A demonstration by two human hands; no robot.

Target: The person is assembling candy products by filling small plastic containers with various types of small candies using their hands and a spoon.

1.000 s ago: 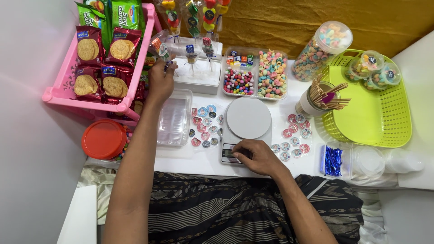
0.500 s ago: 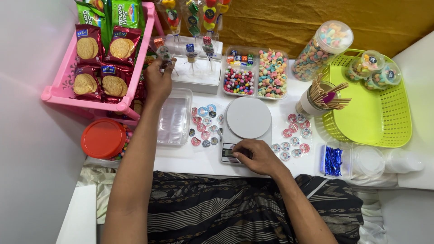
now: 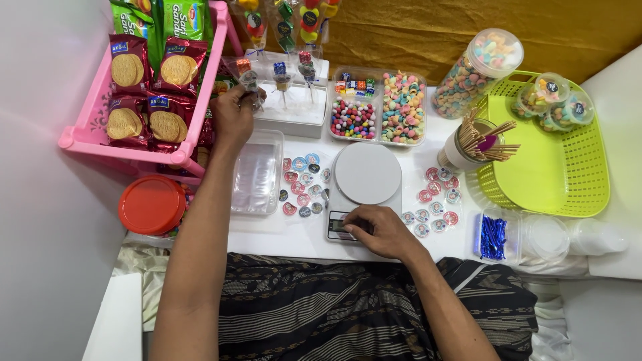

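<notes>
Candy tray (image 3: 378, 75) full beside kitchen scale (image 3: 366, 179).

Lime basket (image 3: 568, 180), orange lid (image 3: 152, 204), pink rack (image 3: 93, 140) (holding biscuit packets (image 3: 150, 90))

I sit at a low white desk (image 3: 294, 234) whose near edge meets my lap, where a dark patterned cloth (image 3: 321, 307) covers my legs. Past the far edge hangs a mustard-yellow fabric backdrop (image 3: 428, 33), wrinkled in places. A plain pale wall (image 3: 40, 200) runs along the left edge. At the right edge a white surface (image 3: 622, 87) rises toward the far corner. Crumpled white cloth (image 3: 555, 327) lies below the near right corner. The light is soft and even, without hard shadows.
</notes>
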